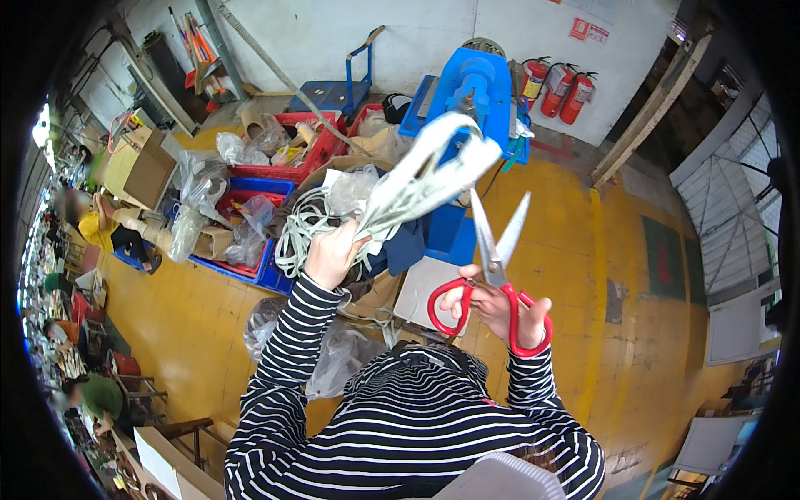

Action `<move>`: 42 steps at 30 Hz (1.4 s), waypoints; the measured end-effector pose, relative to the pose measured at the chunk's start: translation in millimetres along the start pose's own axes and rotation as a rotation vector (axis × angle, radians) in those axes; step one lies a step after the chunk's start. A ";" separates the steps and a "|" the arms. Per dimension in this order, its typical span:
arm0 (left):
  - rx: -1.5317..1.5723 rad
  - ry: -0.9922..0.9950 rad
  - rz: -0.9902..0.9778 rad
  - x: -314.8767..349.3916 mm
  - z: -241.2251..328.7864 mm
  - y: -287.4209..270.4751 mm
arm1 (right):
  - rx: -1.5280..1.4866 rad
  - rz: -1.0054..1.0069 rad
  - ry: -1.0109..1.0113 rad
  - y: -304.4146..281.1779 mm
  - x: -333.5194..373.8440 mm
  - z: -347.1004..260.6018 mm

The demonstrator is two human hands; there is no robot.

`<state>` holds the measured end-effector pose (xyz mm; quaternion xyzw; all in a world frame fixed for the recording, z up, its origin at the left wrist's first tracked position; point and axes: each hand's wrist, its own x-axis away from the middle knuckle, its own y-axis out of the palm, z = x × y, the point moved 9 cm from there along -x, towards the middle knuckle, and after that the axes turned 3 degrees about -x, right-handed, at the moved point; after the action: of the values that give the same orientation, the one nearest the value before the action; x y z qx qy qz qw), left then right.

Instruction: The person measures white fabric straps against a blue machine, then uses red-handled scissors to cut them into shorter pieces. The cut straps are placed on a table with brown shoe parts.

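My left hand [332,253] is closed round one end of a bundle of white flat straps [429,179], which fans up and to the right. In my right hand [492,310] is a pair of scissors [498,265] with red handles, my fingers and thumb through the loops. The blades point upward and stand apart, just right of the bundle and not touching it. More white strap [297,236] lies in loose coils below and left of my left hand, on a heap with dark cloth [406,247].
A blue machine [475,83] stands ahead. Red crates [287,171] and a blue crate [271,281] full of scraps and plastic bags are at left. Red fire extinguishers [557,93] line the wall. Clear plastic bags [337,358] lie near my body. Several people sit far left.
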<state>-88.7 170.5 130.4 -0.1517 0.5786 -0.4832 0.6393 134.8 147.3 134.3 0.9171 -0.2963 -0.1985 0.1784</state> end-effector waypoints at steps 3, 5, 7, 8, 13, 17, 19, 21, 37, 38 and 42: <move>-0.053 0.004 -0.044 13.5 -10.2 -4.4 | -0.011 -0.012 0.083 1.3 -12.9 13.5; -0.120 0.016 -0.036 20.8 -11.9 -11.3 | -0.032 -0.020 0.102 1.9 -18.3 19.5; -0.161 0.009 -0.033 26.6 -14.8 -17.0 | -0.073 -0.032 0.125 2.3 -20.0 25.2; -0.163 -0.002 -0.029 29.3 -16.3 -20.0 | -0.097 -0.044 0.138 2.7 -19.6 27.4; -0.270 0.024 -0.023 40.3 -22.6 -32.1 | -0.223 -0.024 0.170 -6.1 -16.3 32.5; -0.386 0.130 -0.031 49.9 -16.9 -33.9 | -0.375 0.018 0.237 -12.3 -15.8 37.2; -0.417 0.189 -0.072 53.7 -12.4 -30.8 | -0.478 -0.013 0.307 -8.6 -18.4 40.4; -0.422 0.223 -0.071 55.4 -8.1 -32.1 | -0.581 0.015 0.317 -8.9 -22.1 38.3; -0.368 0.067 -0.100 91.5 -38.8 -26.2 | -0.824 0.250 0.348 -16.0 -19.8 57.6; -0.372 0.036 -0.067 96.1 -44.3 -30.8 | -0.721 0.291 0.237 -27.2 -20.1 50.4; -0.025 -0.384 0.350 127.1 -85.2 -66.7 | -0.260 0.665 -0.197 -84.8 10.0 -5.0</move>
<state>-211.0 68.3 81.0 -0.1461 0.4701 -0.3204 0.8093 184.7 206.7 98.2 0.7167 -0.5662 -0.2531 0.3188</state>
